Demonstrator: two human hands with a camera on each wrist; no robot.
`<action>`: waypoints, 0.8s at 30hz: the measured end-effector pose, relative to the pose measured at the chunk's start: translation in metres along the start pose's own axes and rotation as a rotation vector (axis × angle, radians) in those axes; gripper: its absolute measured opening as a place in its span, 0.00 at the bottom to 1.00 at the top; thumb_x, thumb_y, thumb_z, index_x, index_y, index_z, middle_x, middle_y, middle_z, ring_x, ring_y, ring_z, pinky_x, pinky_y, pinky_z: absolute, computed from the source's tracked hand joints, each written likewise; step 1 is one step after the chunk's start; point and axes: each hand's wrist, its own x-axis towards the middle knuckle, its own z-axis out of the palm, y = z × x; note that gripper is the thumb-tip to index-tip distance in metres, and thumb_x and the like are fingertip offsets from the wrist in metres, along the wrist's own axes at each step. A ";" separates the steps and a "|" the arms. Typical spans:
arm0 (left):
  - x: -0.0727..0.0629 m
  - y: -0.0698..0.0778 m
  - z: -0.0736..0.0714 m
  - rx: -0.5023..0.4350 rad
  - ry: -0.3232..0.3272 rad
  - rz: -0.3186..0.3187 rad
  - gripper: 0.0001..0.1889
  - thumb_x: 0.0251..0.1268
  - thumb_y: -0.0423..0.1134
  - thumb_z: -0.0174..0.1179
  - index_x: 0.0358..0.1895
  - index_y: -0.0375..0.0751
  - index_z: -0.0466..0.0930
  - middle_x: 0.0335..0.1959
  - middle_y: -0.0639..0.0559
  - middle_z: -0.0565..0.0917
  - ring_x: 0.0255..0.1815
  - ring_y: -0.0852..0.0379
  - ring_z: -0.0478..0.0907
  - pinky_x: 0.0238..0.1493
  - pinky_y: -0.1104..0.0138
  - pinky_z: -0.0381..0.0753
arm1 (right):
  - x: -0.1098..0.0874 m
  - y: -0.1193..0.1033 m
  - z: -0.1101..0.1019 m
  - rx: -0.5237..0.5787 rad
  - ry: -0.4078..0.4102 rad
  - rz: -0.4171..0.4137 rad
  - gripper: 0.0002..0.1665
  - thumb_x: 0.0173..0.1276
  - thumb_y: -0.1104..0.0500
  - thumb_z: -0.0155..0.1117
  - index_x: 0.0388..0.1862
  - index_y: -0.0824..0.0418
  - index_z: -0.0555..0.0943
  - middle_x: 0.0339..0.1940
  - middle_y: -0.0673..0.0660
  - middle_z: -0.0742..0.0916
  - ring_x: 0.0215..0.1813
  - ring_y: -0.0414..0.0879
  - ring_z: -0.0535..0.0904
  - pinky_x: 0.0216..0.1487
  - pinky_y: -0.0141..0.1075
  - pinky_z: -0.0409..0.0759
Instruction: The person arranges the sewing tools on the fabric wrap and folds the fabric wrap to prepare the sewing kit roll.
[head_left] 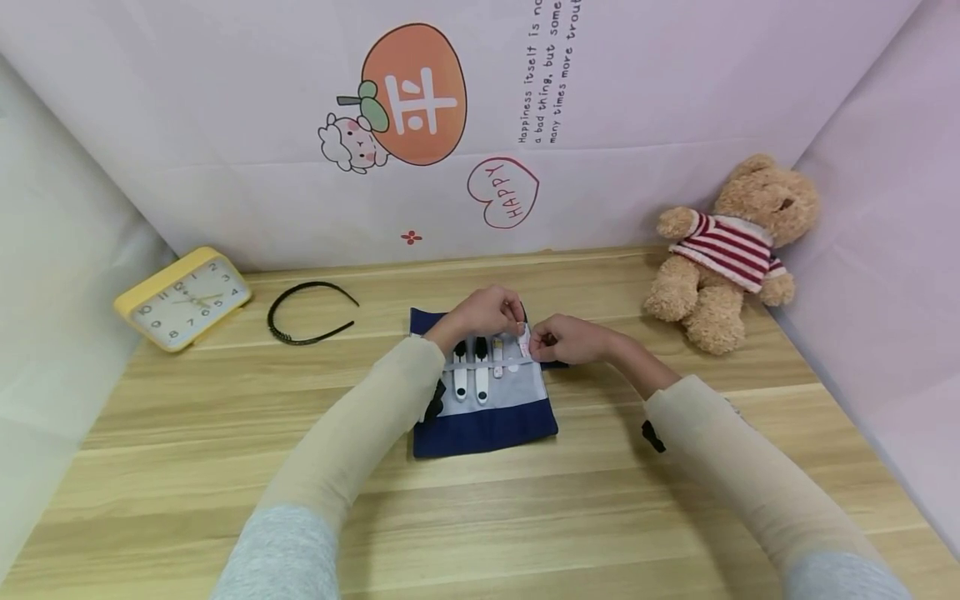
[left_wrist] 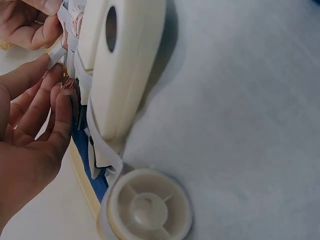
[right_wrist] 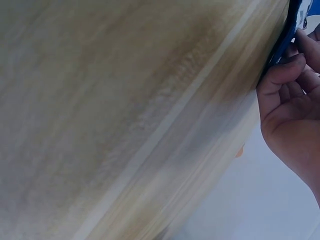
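A navy fabric tool roll [head_left: 485, 429] lies unfolded, its pale lining crossed by an elastic band [head_left: 480, 364]. Two white tools with black ends [head_left: 482, 375] and a slim white piece [head_left: 498, 358] sit under the band. My left hand [head_left: 487, 312] pinches the top of a small white packet with red print [head_left: 524, 340] at the roll's right end. There my right hand [head_left: 572, 340] pinches the elastic band beside the packet; its fingertips are partly hidden. The left wrist view shows both hands close together, with a white spool [left_wrist: 150, 207] under the band.
On the wooden table [head_left: 480, 517], a yellow clock [head_left: 187, 296] and a black headband [head_left: 311, 337] lie to the left. A teddy bear in a striped sweater [head_left: 727, 250] sits at the back right. A printed white backdrop [head_left: 615, 200] rises behind.
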 end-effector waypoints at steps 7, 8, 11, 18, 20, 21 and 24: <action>0.000 -0.005 0.001 -0.041 -0.023 0.022 0.04 0.68 0.32 0.66 0.41 0.35 0.84 0.36 0.47 0.85 0.37 0.55 0.79 0.41 0.68 0.77 | 0.002 -0.008 0.000 -0.021 -0.005 0.062 0.06 0.73 0.70 0.56 0.37 0.68 0.80 0.29 0.54 0.78 0.30 0.44 0.69 0.35 0.37 0.69; 0.000 -0.005 0.001 -0.041 -0.037 0.028 0.04 0.67 0.31 0.66 0.41 0.34 0.84 0.36 0.47 0.85 0.37 0.56 0.79 0.40 0.69 0.77 | 0.002 -0.008 0.000 -0.020 -0.008 0.061 0.06 0.73 0.70 0.56 0.37 0.67 0.80 0.29 0.53 0.78 0.29 0.44 0.69 0.35 0.37 0.69; 0.000 -0.004 0.002 -0.039 -0.084 0.045 0.03 0.67 0.29 0.65 0.40 0.33 0.84 0.35 0.47 0.86 0.34 0.57 0.78 0.37 0.69 0.76 | 0.003 -0.007 0.000 -0.017 -0.009 0.071 0.07 0.73 0.70 0.56 0.36 0.66 0.81 0.28 0.52 0.77 0.27 0.43 0.68 0.33 0.36 0.68; -0.002 -0.002 0.002 -0.012 -0.125 0.061 0.03 0.65 0.28 0.66 0.40 0.33 0.84 0.33 0.47 0.85 0.32 0.57 0.77 0.36 0.70 0.75 | 0.003 -0.006 0.000 0.007 -0.010 0.057 0.08 0.72 0.72 0.54 0.37 0.69 0.81 0.28 0.55 0.78 0.26 0.43 0.67 0.32 0.36 0.67; -0.002 -0.001 0.003 0.016 -0.130 0.063 0.03 0.65 0.29 0.67 0.39 0.34 0.85 0.33 0.48 0.85 0.33 0.57 0.77 0.37 0.70 0.75 | 0.003 -0.005 0.000 0.018 -0.005 0.054 0.08 0.71 0.73 0.54 0.37 0.69 0.81 0.27 0.55 0.78 0.26 0.43 0.66 0.32 0.35 0.67; -0.002 -0.001 0.003 0.032 -0.132 0.065 0.03 0.64 0.30 0.68 0.39 0.35 0.85 0.33 0.49 0.85 0.33 0.57 0.78 0.37 0.70 0.75 | 0.003 -0.004 0.000 0.024 -0.002 0.051 0.08 0.71 0.73 0.53 0.36 0.70 0.81 0.27 0.56 0.78 0.25 0.43 0.66 0.31 0.35 0.66; -0.002 0.000 0.005 0.066 -0.145 0.063 0.04 0.63 0.31 0.70 0.39 0.36 0.87 0.33 0.50 0.85 0.33 0.58 0.78 0.38 0.69 0.76 | 0.003 -0.003 0.000 0.032 0.005 0.042 0.08 0.70 0.74 0.53 0.37 0.70 0.81 0.28 0.56 0.79 0.26 0.43 0.66 0.31 0.35 0.66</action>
